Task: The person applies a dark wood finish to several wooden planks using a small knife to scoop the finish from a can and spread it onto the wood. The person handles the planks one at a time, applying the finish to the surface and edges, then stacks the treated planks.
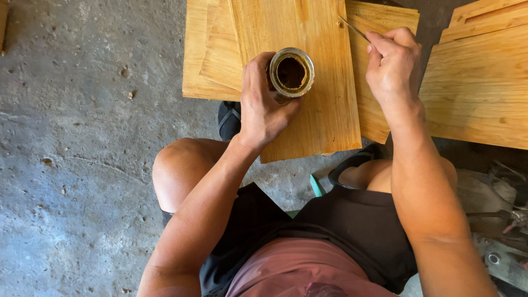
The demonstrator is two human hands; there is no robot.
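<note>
Head view: left hand [263, 104] wraps its fingers around an open tin [291, 73] of brown paste held over the top wooden board [308, 121]. Right hand [393, 66] pinches a thin metal stick [353, 27] just beside. Dipping seems next; the stick must meet the tin's narrow mouth.

It was a rough woodworking shop, with the work done on the ground. A bare, stained concrete floor [82, 137] filled the left of the frame, pitted and scattered with small debris. Stacks of cut, pale wooden boards [308, 110] lay straight on it at the top centre, with more boards [478, 82] at the upper right. Metal tools and scrap [503, 231] lay in a dusty heap at the lower right edge.
</note>
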